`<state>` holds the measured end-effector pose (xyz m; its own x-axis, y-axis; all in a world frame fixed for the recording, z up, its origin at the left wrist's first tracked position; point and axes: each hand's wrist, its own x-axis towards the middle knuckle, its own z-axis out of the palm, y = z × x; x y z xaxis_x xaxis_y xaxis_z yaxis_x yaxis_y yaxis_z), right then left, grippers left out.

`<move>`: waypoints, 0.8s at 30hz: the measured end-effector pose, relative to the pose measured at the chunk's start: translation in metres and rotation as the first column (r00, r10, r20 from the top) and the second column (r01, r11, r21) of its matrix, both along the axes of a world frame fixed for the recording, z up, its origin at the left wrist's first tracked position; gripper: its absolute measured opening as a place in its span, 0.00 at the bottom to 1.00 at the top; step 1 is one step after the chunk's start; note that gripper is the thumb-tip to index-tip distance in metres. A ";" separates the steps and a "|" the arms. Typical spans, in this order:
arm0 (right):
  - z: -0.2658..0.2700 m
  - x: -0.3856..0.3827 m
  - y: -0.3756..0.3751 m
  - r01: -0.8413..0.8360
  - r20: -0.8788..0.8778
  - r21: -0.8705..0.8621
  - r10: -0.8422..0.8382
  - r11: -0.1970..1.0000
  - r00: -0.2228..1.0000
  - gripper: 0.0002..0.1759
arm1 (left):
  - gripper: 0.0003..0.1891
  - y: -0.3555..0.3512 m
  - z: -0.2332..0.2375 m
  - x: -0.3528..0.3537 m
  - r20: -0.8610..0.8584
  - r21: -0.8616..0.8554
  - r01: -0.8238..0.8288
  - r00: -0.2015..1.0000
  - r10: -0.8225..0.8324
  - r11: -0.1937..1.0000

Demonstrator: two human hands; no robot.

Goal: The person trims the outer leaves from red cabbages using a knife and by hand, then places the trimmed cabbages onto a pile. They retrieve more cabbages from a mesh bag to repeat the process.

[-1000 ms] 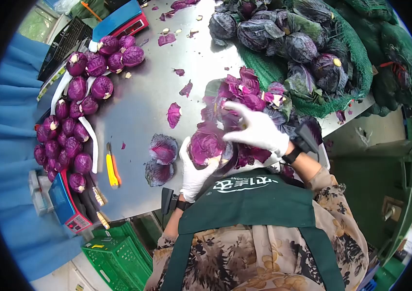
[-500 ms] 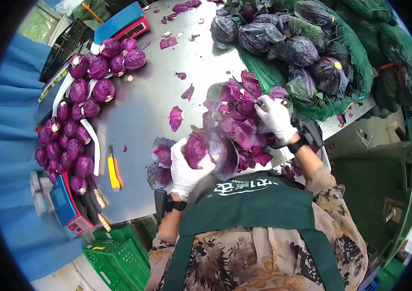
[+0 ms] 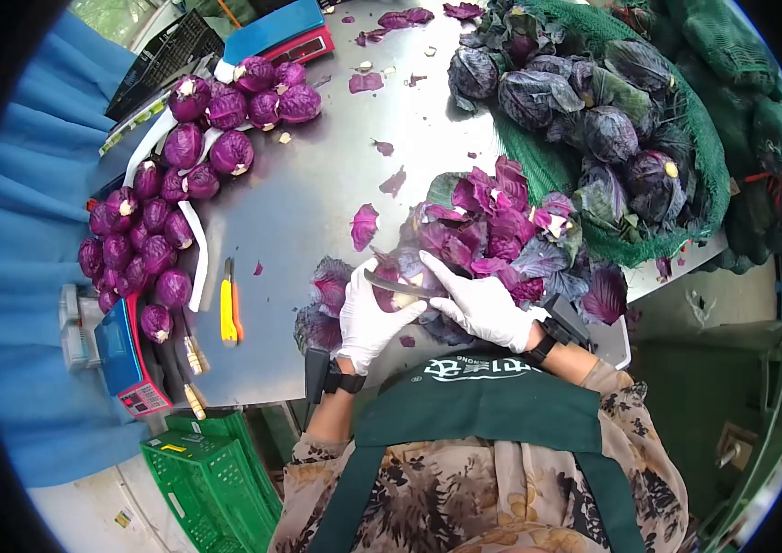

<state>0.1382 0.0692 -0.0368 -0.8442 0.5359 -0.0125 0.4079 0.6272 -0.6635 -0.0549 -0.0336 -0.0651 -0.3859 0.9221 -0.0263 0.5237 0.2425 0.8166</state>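
My left hand (image 3: 374, 318), in a white glove, is wrapped round the left side of a red cabbage (image 3: 400, 276) near the table's front edge. My right hand (image 3: 483, 304), also gloved, holds a knife (image 3: 393, 286) whose curved blade lies across the cabbage by its pale stem end. Its handle is hidden in the fingers. Loose purple leaves (image 3: 501, 217) are heaped just beyond and to the right of both hands. Dark outer leaves (image 3: 319, 324) lie left of my left hand.
Trimmed cabbages (image 3: 184, 146) line the table's left side, beside two blue-and-red scales (image 3: 271, 32). A yellow-orange cutter (image 3: 230, 309) and wooden-handled knives (image 3: 194, 358) lie at left. Untrimmed cabbages (image 3: 610, 134) fill a green net bag (image 3: 711, 175) at back right. Green crates (image 3: 198, 470) stand below.
My right hand has come from the leaf pile to the cabbage, bringing the knife across it. The cabbage is now held between both hands. The whole view has shifted slightly.
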 end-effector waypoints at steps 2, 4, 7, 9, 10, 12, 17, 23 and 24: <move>0.002 -0.004 0.001 -0.013 -0.024 0.053 0.015 0.999 1.000 0.38 | 0.49 0.000 0.001 -0.001 -0.039 -0.026 0.006 0.999 -0.007 1.000; 0.002 -0.006 0.001 -0.023 -0.047 0.104 0.028 0.994 0.998 0.38 | 0.49 0.000 0.002 0.000 -0.077 -0.053 0.014 0.997 -0.018 0.998; -0.001 -0.008 0.001 -0.022 -0.048 0.196 0.032 0.980 0.998 0.37 | 0.49 0.002 0.004 0.001 -0.099 -0.018 0.035 0.994 -0.037 0.999; 0.000 -0.009 -0.001 0.004 0.089 0.209 -0.023 0.978 0.996 0.34 | 0.48 0.003 0.007 0.004 -0.095 -0.037 0.021 0.995 -0.024 0.999; -0.005 -0.010 -0.001 0.001 0.089 0.211 -0.020 0.977 0.996 0.34 | 0.48 0.003 0.006 0.003 -0.094 -0.035 0.018 0.995 -0.021 0.999; -0.014 -0.012 0.000 0.085 -0.135 0.120 -0.069 0.989 0.988 0.28 | 0.49 0.002 0.003 0.002 -0.040 -0.057 -0.011 0.999 0.009 0.998; -0.029 0.004 0.068 0.394 -0.368 -0.138 -0.416 0.909 0.832 0.18 | 0.53 -0.017 -0.004 0.005 -0.247 0.009 0.048 0.968 -0.044 0.999; 0.013 -0.013 0.019 0.133 -0.157 0.003 -0.131 0.991 0.979 0.34 | 0.53 -0.001 0.013 0.013 -0.249 -0.093 0.074 0.964 -0.095 0.993; 0.013 -0.015 0.017 0.122 -0.150 -0.025 -0.124 0.992 0.981 0.29 | 0.53 0.001 0.011 0.013 -0.253 -0.074 0.093 0.961 -0.109 0.993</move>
